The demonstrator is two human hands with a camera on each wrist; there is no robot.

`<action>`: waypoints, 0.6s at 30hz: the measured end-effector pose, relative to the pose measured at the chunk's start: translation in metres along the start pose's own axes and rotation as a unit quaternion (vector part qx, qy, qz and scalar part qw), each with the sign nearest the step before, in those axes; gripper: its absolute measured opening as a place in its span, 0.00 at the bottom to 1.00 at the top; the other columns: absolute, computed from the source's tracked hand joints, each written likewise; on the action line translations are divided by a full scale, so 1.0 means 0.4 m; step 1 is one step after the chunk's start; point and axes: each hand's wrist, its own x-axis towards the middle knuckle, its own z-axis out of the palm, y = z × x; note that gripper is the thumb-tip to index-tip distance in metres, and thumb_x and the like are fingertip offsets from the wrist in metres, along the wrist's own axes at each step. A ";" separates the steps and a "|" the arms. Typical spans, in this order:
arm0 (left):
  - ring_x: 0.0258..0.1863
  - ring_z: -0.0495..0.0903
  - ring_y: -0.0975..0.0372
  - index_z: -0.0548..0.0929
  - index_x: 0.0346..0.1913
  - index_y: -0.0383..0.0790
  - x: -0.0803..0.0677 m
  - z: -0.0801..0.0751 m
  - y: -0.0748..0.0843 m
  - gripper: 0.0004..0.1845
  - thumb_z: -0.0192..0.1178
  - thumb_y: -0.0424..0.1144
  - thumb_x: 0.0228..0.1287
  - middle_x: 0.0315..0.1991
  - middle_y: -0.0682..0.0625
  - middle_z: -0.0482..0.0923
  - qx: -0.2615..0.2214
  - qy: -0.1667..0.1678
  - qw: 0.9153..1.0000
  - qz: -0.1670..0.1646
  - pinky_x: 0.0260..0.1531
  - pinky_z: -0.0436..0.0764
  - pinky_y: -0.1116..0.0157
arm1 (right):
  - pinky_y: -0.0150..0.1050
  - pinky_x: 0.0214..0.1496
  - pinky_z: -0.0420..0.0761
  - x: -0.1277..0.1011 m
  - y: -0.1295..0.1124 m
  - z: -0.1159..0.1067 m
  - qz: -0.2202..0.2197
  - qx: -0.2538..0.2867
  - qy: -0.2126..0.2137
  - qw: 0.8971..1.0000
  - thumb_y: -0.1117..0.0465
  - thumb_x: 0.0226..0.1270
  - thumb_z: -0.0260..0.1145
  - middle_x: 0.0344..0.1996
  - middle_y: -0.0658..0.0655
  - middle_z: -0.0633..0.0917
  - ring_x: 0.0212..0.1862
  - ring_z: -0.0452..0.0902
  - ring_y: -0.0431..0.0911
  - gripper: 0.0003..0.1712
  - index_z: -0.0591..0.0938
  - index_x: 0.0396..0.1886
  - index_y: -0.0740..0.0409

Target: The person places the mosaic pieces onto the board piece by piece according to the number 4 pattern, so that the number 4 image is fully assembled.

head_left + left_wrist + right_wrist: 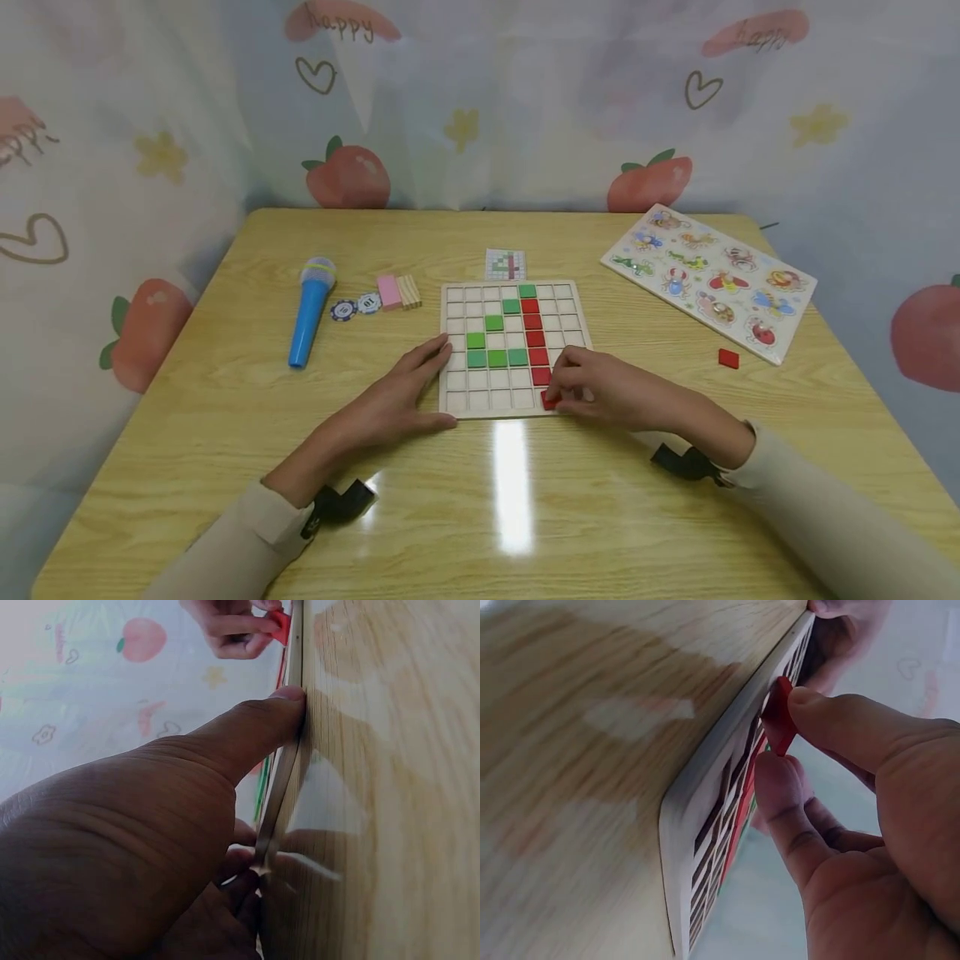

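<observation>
At the grid board's [515, 346] near edge, right hand [600, 385] pinches a red tile [550, 401]; left hand [405, 392], fingers together, presses its left corner.

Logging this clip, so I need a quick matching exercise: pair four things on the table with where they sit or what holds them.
Things:
1. microphone
2. animal puzzle
3. red tile
4. loose red tile

Places:
A. pinched by the right hand at the grid board
B. far right of the table
C. left of the poker chips
D. alone, by the animal puzzle's near edge

Pairs: 1-C, 2-B, 3-A, 4-D
</observation>
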 end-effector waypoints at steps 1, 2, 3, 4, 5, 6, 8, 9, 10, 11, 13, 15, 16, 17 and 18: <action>0.90 0.42 0.55 0.48 0.88 0.48 0.002 -0.001 0.004 0.59 0.75 0.57 0.66 0.90 0.58 0.36 0.001 0.000 1.000 0.001 0.84 0.60 0.47 | 0.33 0.45 0.84 0.002 -0.003 0.000 0.003 0.000 -0.001 1.000 0.61 0.72 0.75 0.45 0.45 0.81 0.42 0.79 0.37 0.06 0.90 0.44 0.44; 0.90 0.41 0.55 0.48 0.88 0.48 0.004 -0.001 0.007 0.59 0.75 0.57 0.66 0.90 0.58 0.36 0.003 -0.001 1.000 0.001 0.84 0.60 0.47 | 0.33 0.46 0.84 0.004 -0.004 0.001 0.006 0.002 0.000 1.000 0.61 0.72 0.75 0.45 0.45 0.81 0.42 0.79 0.37 0.06 0.90 0.44 0.45; 0.90 0.41 0.55 0.48 0.88 0.48 0.005 -0.002 0.009 0.59 0.75 0.57 0.66 0.90 0.58 0.36 0.005 -0.001 1.000 0.001 0.84 0.60 0.47 | 0.33 0.45 0.84 0.005 -0.004 0.003 0.006 0.001 0.004 1.000 0.61 0.71 0.75 0.45 0.46 0.81 0.41 0.78 0.38 0.06 0.90 0.44 0.45; 0.90 0.41 0.55 0.48 0.88 0.48 0.006 -0.003 0.012 0.59 0.75 0.57 0.66 0.90 0.58 0.36 0.007 -0.001 1.000 0.001 0.84 0.60 0.47 | 0.33 0.45 0.84 0.005 -0.003 0.005 0.008 0.002 0.009 1.000 0.61 0.71 0.75 0.45 0.46 0.81 0.41 0.78 0.38 0.05 0.90 0.43 0.45; 0.90 0.41 0.55 0.48 0.88 0.47 0.008 -0.003 0.014 0.59 0.75 0.57 0.66 0.90 0.57 0.36 0.010 -0.002 1.000 0.001 0.84 0.60 0.47 | 0.33 0.45 0.84 0.005 -0.002 0.007 0.007 0.003 0.014 1.000 0.61 0.71 0.75 0.45 0.46 0.81 0.41 0.79 0.38 0.05 0.90 0.43 0.46; 0.90 0.41 0.55 0.48 0.88 0.47 0.009 -0.004 0.016 0.59 0.75 0.57 0.66 0.90 0.57 0.36 0.012 -0.003 1.000 0.002 0.84 0.60 0.47 | 0.33 0.44 0.84 0.006 0.000 0.010 0.006 0.001 0.020 1.000 0.61 0.71 0.76 0.44 0.46 0.82 0.42 0.79 0.38 0.05 0.90 0.42 0.46; 0.90 0.41 0.55 0.47 0.88 0.47 0.010 -0.005 0.019 0.59 0.74 0.57 0.66 0.90 0.57 0.36 0.012 -0.003 1.000 0.003 0.84 0.60 0.47 | 0.32 0.44 0.84 0.007 0.004 0.015 0.000 -0.006 0.029 1.000 0.61 0.70 0.76 0.43 0.46 0.82 0.42 0.78 0.38 0.04 0.90 0.40 0.47; 0.90 0.41 0.55 0.47 0.88 0.47 0.011 -0.006 0.019 0.59 0.74 0.57 0.66 0.90 0.57 0.36 0.013 -0.003 1.000 0.004 0.84 0.59 0.47 | 0.32 0.44 0.83 0.009 0.005 0.017 -0.005 -0.010 0.034 0.999 0.61 0.70 0.76 0.43 0.46 0.82 0.43 0.78 0.38 0.03 0.90 0.39 0.47; 0.90 0.41 0.55 0.47 0.88 0.46 0.011 -0.006 0.019 0.59 0.74 0.57 0.66 0.90 0.57 0.36 0.013 -0.002 1.000 0.004 0.84 0.59 0.47 | 0.33 0.45 0.84 0.010 0.005 0.019 -0.008 -0.015 0.038 0.999 0.61 0.70 0.76 0.43 0.46 0.82 0.43 0.79 0.38 0.03 0.90 0.38 0.47; 0.90 0.41 0.55 0.47 0.88 0.46 0.011 -0.007 0.019 0.59 0.74 0.56 0.66 0.90 0.57 0.36 0.012 -0.001 1.000 0.005 0.84 0.59 0.47 | 0.33 0.45 0.84 0.013 0.005 0.020 -0.013 -0.022 0.041 0.999 0.61 0.70 0.76 0.43 0.47 0.82 0.43 0.79 0.38 0.03 0.90 0.37 0.48; 0.90 0.41 0.55 0.47 0.88 0.46 0.010 -0.006 0.016 0.59 0.74 0.56 0.66 0.90 0.57 0.36 0.009 0.000 1.000 0.003 0.84 0.59 0.47 | 0.34 0.46 0.84 0.014 0.002 0.020 -0.016 -0.029 0.041 0.999 0.61 0.70 0.76 0.43 0.48 0.82 0.44 0.79 0.39 0.02 0.91 0.37 0.48; 0.90 0.41 0.55 0.47 0.88 0.46 0.007 -0.005 0.013 0.59 0.75 0.56 0.66 0.90 0.57 0.36 0.006 0.000 1.000 -0.001 0.84 0.59 0.47 | 0.34 0.48 0.84 0.009 0.002 0.020 -0.016 -0.033 0.038 0.999 0.62 0.70 0.76 0.45 0.48 0.82 0.46 0.79 0.39 0.04 0.92 0.40 0.47; 0.90 0.41 0.55 0.47 0.88 0.47 0.006 -0.003 0.011 0.59 0.75 0.56 0.66 0.90 0.57 0.36 0.004 0.000 1.000 -0.002 0.84 0.59 0.47 | 0.34 0.48 0.85 0.002 0.002 0.018 -0.015 -0.032 0.039 0.999 0.62 0.71 0.75 0.46 0.47 0.82 0.47 0.79 0.38 0.05 0.92 0.42 0.47; 0.90 0.41 0.55 0.47 0.88 0.47 0.004 -0.001 0.010 0.59 0.75 0.57 0.65 0.90 0.58 0.35 0.001 -0.001 1.000 -0.004 0.84 0.59 0.47 | 0.34 0.48 0.85 -0.008 0.004 0.014 -0.012 -0.030 0.046 0.998 0.62 0.71 0.75 0.48 0.47 0.82 0.47 0.78 0.38 0.07 0.92 0.44 0.47; 0.90 0.41 0.55 0.47 0.88 0.47 0.003 0.000 0.009 0.59 0.75 0.57 0.65 0.90 0.58 0.36 -0.001 -0.002 1.000 -0.004 0.85 0.59 0.47 | 0.34 0.47 0.85 -0.022 0.008 0.007 -0.012 -0.027 0.057 0.998 0.64 0.71 0.74 0.49 0.47 0.82 0.47 0.78 0.37 0.09 0.92 0.47 0.46</action>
